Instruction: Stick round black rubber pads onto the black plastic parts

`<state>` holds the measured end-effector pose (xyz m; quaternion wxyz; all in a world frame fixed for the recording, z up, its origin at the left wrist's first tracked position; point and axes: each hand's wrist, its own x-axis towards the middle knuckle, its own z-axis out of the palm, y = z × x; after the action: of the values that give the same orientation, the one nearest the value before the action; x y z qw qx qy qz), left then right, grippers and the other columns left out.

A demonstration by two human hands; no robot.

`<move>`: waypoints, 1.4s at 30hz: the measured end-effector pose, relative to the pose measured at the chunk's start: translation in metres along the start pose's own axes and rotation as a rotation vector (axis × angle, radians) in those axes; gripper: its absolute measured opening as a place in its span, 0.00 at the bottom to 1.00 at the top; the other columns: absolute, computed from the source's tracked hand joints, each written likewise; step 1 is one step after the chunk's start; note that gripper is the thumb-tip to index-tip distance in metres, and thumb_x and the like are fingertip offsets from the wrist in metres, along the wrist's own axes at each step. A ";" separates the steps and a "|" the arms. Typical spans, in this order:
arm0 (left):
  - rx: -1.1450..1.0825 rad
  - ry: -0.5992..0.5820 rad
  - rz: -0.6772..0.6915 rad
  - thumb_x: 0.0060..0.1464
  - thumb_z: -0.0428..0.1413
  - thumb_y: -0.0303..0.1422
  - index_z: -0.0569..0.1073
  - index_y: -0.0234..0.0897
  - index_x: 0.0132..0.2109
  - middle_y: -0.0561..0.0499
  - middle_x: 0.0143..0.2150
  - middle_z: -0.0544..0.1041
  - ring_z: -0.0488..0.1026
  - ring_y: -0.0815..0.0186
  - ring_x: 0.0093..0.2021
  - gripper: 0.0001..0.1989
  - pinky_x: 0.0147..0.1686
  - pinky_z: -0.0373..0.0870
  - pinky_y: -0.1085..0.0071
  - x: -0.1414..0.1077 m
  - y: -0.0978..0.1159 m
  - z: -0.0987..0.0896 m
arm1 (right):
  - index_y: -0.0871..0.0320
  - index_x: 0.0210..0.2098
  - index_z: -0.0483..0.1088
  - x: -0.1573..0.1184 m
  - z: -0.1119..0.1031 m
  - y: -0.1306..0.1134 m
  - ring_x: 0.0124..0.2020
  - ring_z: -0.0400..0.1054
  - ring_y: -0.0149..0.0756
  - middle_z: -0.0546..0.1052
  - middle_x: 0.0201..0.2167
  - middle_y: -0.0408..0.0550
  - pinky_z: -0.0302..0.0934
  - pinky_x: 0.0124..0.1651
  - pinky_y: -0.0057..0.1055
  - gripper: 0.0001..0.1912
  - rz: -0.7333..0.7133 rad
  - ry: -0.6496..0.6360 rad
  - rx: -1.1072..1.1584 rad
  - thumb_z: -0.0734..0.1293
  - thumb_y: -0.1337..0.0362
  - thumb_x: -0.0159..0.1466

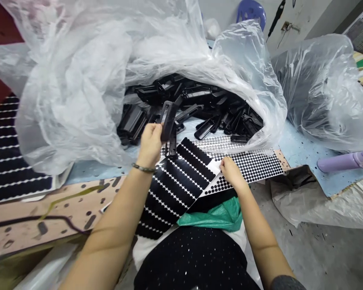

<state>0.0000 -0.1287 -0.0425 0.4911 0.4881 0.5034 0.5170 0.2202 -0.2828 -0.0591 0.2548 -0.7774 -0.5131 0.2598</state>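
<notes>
Where clear plastic bag (69, 92) sprawls open across pale blue counter (302, 137), heap of black plastic parts (193, 100) lies inside its mouth. Sheets of black round stickers (175, 189) spread below heap, near person's body. Left hand (149, 145) raised, forearm reaching forward, grip closed around one black part (167, 121), held upright just above sheets. Right hand (231, 173) angled down, fingertips on sheet; cannot tell whether pinching. Bracelet (143, 168) on left wrist.

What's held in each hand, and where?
The left hand holds a black plastic part by its side, around mid-length, upper end free. The right hand is on a sheet of black adhesive dots; whether it grips cannot be told.
</notes>
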 end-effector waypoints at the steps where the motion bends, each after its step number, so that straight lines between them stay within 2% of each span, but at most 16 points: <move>1: -0.022 0.013 -0.039 0.59 0.50 0.36 0.63 0.39 0.30 0.54 0.30 0.70 0.71 0.67 0.33 0.10 0.35 0.71 0.68 -0.008 -0.005 0.001 | 0.54 0.24 0.59 0.000 -0.001 0.000 0.32 0.64 0.35 0.67 0.27 0.41 0.62 0.42 0.35 0.09 0.002 0.010 0.027 0.63 0.73 0.56; 2: -0.024 0.032 -0.057 0.59 0.50 0.37 0.63 0.39 0.30 0.54 0.29 0.69 0.71 0.67 0.32 0.10 0.32 0.71 0.70 -0.017 -0.008 0.003 | 0.54 0.25 0.60 -0.001 -0.001 -0.001 0.31 0.65 0.35 0.67 0.26 0.41 0.63 0.41 0.35 0.08 0.005 0.021 0.047 0.62 0.71 0.57; 4: -0.055 0.066 -0.056 0.56 0.54 0.38 0.63 0.39 0.30 0.54 0.30 0.72 0.73 0.68 0.36 0.11 0.35 0.71 0.73 -0.037 -0.012 0.006 | 0.54 0.29 0.62 -0.004 0.000 -0.005 0.29 0.66 0.34 0.69 0.26 0.40 0.65 0.38 0.34 0.03 0.021 0.052 0.161 0.62 0.67 0.59; 6: -0.138 0.060 -0.070 0.54 0.56 0.39 0.63 0.39 0.31 0.53 0.35 0.75 0.75 0.68 0.39 0.11 0.37 0.71 0.74 -0.058 -0.010 0.010 | 0.54 0.31 0.64 -0.008 0.003 -0.015 0.29 0.68 0.33 0.70 0.27 0.40 0.67 0.37 0.33 0.03 0.034 0.069 0.430 0.64 0.62 0.58; 9: -0.312 -0.072 -0.237 0.54 0.56 0.42 0.64 0.39 0.34 0.51 0.39 0.77 0.77 0.67 0.36 0.13 0.31 0.72 0.74 -0.086 0.001 0.014 | 0.54 0.30 0.66 -0.015 0.008 -0.040 0.30 0.70 0.32 0.72 0.27 0.40 0.69 0.39 0.33 0.10 0.031 0.013 0.876 0.69 0.57 0.55; 11: -0.390 -0.182 -0.364 0.53 0.57 0.44 0.65 0.39 0.35 0.51 0.39 0.78 0.78 0.67 0.35 0.14 0.28 0.71 0.75 -0.101 0.008 0.017 | 0.54 0.29 0.68 -0.019 0.010 -0.057 0.32 0.71 0.32 0.73 0.30 0.42 0.70 0.41 0.34 0.12 -0.005 -0.037 0.976 0.71 0.54 0.54; 14: -0.429 -0.278 -0.433 0.49 0.60 0.44 0.68 0.40 0.39 0.52 0.39 0.77 0.77 0.67 0.37 0.15 0.28 0.72 0.76 -0.115 0.015 0.020 | 0.55 0.28 0.70 -0.023 0.012 -0.076 0.38 0.70 0.34 0.72 0.39 0.46 0.70 0.43 0.35 0.12 -0.110 -0.004 0.914 0.71 0.54 0.55; 18: -0.396 -0.291 -0.415 0.46 0.62 0.40 0.70 0.43 0.46 0.51 0.45 0.76 0.75 0.64 0.43 0.19 0.33 0.74 0.73 -0.124 0.013 0.021 | 0.55 0.28 0.71 -0.025 0.011 -0.083 0.45 0.68 0.38 0.69 0.42 0.48 0.69 0.45 0.35 0.08 -0.193 0.106 0.672 0.68 0.57 0.58; 23: -0.322 -0.314 -0.312 0.50 0.60 0.41 0.71 0.43 0.48 0.49 0.50 0.75 0.73 0.61 0.49 0.18 0.40 0.75 0.68 -0.128 0.008 0.022 | 0.54 0.27 0.71 -0.027 0.010 -0.080 0.43 0.67 0.37 0.70 0.39 0.47 0.68 0.44 0.34 0.05 -0.201 0.133 0.554 0.67 0.62 0.59; 31: -0.223 -0.347 -0.195 0.54 0.58 0.42 0.71 0.43 0.50 0.48 0.51 0.76 0.73 0.60 0.50 0.18 0.45 0.74 0.65 -0.132 0.001 0.022 | 0.55 0.27 0.69 -0.031 0.012 -0.081 0.40 0.66 0.35 0.68 0.37 0.47 0.68 0.39 0.32 0.05 -0.184 0.140 0.584 0.66 0.63 0.59; 34: -0.180 -0.356 -0.158 0.54 0.58 0.41 0.72 0.42 0.50 0.48 0.51 0.76 0.74 0.60 0.50 0.17 0.44 0.75 0.66 -0.133 -0.001 0.020 | 0.55 0.28 0.67 -0.028 0.012 -0.074 0.36 0.66 0.33 0.68 0.37 0.45 0.68 0.35 0.29 0.07 -0.155 0.148 0.550 0.69 0.61 0.57; 37: -0.202 -0.377 -0.187 0.54 0.57 0.42 0.71 0.42 0.50 0.47 0.52 0.75 0.75 0.59 0.49 0.18 0.41 0.76 0.66 -0.127 0.000 0.018 | 0.55 0.37 0.66 -0.018 0.013 -0.057 0.31 0.65 0.29 0.68 0.41 0.45 0.68 0.33 0.29 0.13 -0.080 0.191 0.505 0.71 0.59 0.55; 39: -0.235 -0.374 -0.230 0.54 0.57 0.42 0.70 0.42 0.50 0.47 0.50 0.75 0.77 0.59 0.47 0.18 0.39 0.76 0.66 -0.120 0.001 0.019 | 0.55 0.41 0.66 -0.011 0.015 -0.044 0.32 0.67 0.30 0.68 0.46 0.49 0.69 0.38 0.32 0.14 -0.055 0.232 0.411 0.70 0.60 0.57; 42: -0.243 -0.404 -0.338 0.53 0.58 0.40 0.70 0.40 0.47 0.48 0.46 0.76 0.78 0.61 0.44 0.16 0.39 0.76 0.67 -0.106 0.000 0.026 | 0.57 0.38 0.69 -0.005 0.022 -0.032 0.41 0.69 0.38 0.67 0.51 0.55 0.67 0.51 0.42 0.08 -0.072 0.213 0.182 0.69 0.66 0.58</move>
<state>0.0307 -0.2339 -0.0430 0.7154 0.4279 0.4038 0.3769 0.1823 -0.2729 -0.0532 0.3866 -0.7554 -0.4848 0.2119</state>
